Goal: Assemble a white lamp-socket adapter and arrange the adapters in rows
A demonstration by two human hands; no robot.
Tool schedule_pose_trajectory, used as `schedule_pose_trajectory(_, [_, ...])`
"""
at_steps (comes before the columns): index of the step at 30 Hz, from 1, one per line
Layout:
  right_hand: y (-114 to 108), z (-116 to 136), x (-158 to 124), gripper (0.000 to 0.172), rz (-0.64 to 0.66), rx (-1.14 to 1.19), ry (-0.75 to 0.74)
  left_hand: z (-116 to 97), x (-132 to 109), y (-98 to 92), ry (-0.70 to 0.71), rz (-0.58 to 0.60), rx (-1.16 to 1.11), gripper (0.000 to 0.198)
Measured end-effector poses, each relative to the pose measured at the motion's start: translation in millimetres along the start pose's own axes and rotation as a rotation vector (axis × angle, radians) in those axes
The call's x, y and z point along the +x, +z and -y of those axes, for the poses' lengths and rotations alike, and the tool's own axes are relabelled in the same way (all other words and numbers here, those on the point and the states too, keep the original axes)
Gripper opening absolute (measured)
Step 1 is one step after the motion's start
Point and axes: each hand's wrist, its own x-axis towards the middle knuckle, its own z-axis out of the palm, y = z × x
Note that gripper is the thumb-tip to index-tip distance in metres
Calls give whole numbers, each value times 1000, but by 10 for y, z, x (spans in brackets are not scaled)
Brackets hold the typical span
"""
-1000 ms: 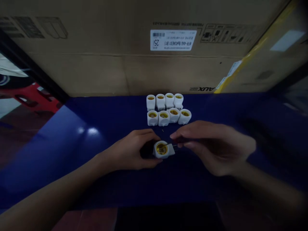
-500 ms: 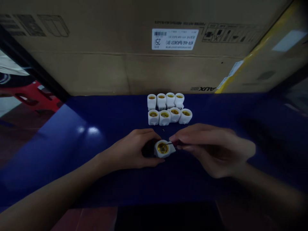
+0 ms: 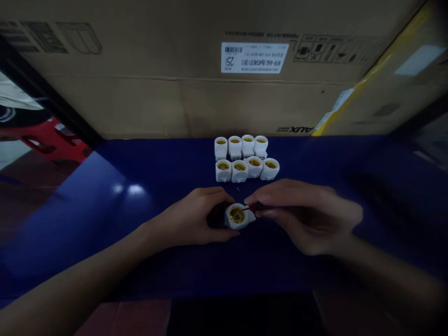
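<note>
My left hand (image 3: 201,217) grips a white lamp socket (image 3: 232,225) from its left side, thumb in front and fingers behind. The socket's brass-coloured threaded mouth faces up toward me. Between the thumb and fingers of my right hand (image 3: 308,212) is a screwdriver (image 3: 257,207) with a dark red handle. Its thin shaft points left, and the tip reaches the rim or inside of the socket's mouth; the exact contact is too small to make out. A tiny screw (image 3: 238,189) lies on the table just beyond the held socket.
Several more white lamp sockets (image 3: 239,173) stand in two rows beyond my hands on the blue table (image 3: 157,275). A large cardboard box (image 3: 140,107) walls off the table's back edge. A red plastic chair (image 3: 52,140) is on the floor at the left.
My right hand has shifted slightly to the left and turned a little with the screwdriver. My left hand and the socket stay in place.
</note>
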Motion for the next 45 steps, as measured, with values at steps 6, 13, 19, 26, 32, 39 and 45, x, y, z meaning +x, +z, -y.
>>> schedule_pose_trajectory(6, [-10,-10,8,46,-8,-18,3,-4,-2,-6,8,0,-10,35])
schedule_pose_trajectory(13, [-7,-8,8,45,-9,-16,9,1,-2,-4,17,0,-5,31])
schedule_pose_trajectory(19, [-12,-23,10,43,-14,2,19,-1,-1,-2,24,-3,21,33])
schedule_pose_trajectory(26, [106,-64,-2,31,-126,65,146,1,-5,10,18,-5,-3,35])
schedule_pose_trajectory(32, [165,-121,114,24,-64,287,255,-7,0,20,-5,-8,-3,30])
schedule_pose_trajectory(39, [65,-78,184,19,36,278,263,-36,2,19,-1,-18,-18,34])
schedule_pose_trajectory(45, [135,-56,246,17,-10,301,295,-27,-3,23,5,-21,-21,37])
